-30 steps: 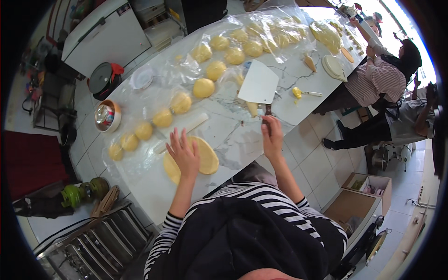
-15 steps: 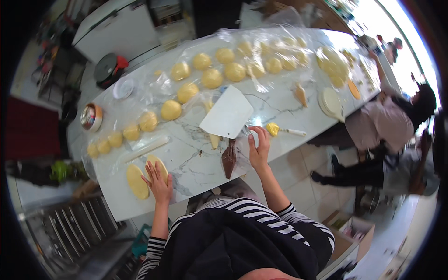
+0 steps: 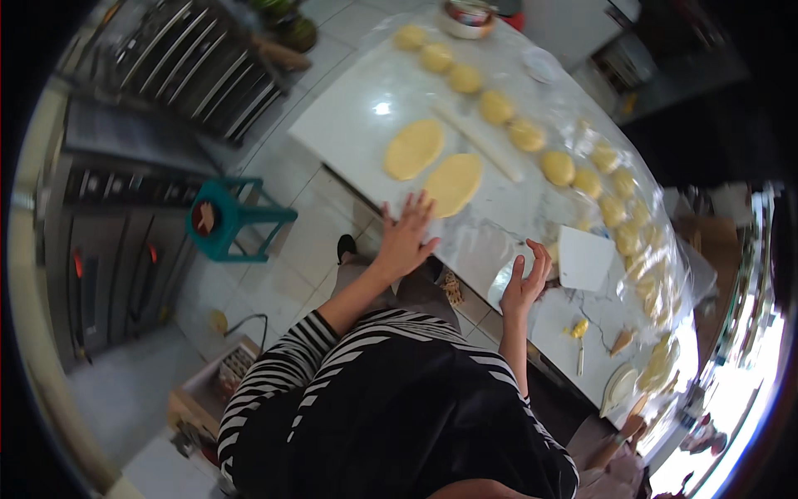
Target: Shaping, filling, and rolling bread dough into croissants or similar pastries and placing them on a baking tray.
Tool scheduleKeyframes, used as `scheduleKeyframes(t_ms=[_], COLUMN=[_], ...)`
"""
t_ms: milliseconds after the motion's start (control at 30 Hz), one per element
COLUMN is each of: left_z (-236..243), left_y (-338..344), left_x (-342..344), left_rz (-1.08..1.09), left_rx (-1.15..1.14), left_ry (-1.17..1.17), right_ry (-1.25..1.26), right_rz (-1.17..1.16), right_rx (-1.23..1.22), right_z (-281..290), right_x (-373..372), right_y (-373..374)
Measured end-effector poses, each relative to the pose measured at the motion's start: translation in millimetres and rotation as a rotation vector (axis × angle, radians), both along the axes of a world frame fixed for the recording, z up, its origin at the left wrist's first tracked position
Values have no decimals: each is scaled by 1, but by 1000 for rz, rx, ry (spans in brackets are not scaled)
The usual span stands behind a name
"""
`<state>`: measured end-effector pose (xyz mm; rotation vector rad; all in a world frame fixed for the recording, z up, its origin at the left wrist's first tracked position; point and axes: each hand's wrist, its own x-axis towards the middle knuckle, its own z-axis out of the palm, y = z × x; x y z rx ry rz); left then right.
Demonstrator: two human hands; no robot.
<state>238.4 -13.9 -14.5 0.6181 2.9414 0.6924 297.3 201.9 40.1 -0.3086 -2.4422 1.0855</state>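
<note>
Two flattened yellow dough ovals lie side by side on the marble table: the left dough oval and the right dough oval. My left hand is open, fingers spread, with its fingertips at the near edge of the right oval. Beyond the ovals rests a pale rolling pin. My right hand hovers over the table's near side, fingers apart and slightly curled, holding nothing. Close to its right is a white flat scraper. A bit of something dark shows behind this hand, mostly hidden.
Dough balls run along the far side, many under clear plastic. A yellow-smeared spatula, a piping bag and stacked pale discs lie to the right. A teal stool and an oven stand left. Another person's hand is at lower right.
My view has swung left, bringing the stool and oven in. My left hand has slid off the dough oval to its near edge; my right hand has drawn away from the scraper.
</note>
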Motion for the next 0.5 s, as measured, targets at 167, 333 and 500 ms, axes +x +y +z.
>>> scheduleKeyframes(t_ms=[167,333,500], left_z=[-38,-164,-223], left_y=[-103,-298,-493], left_x=[20,62,263], left_rz=[129,724,1464], left_rx=[164,197,1028], left_ry=[16,-167,-764], right_ry=[-153,-451,-392], right_rz=[231,85,-148], right_rx=[260,398,714], right_z=[-25,-76,-93], right_x=[-30,-54,-60], right_y=[-85,-161,-176])
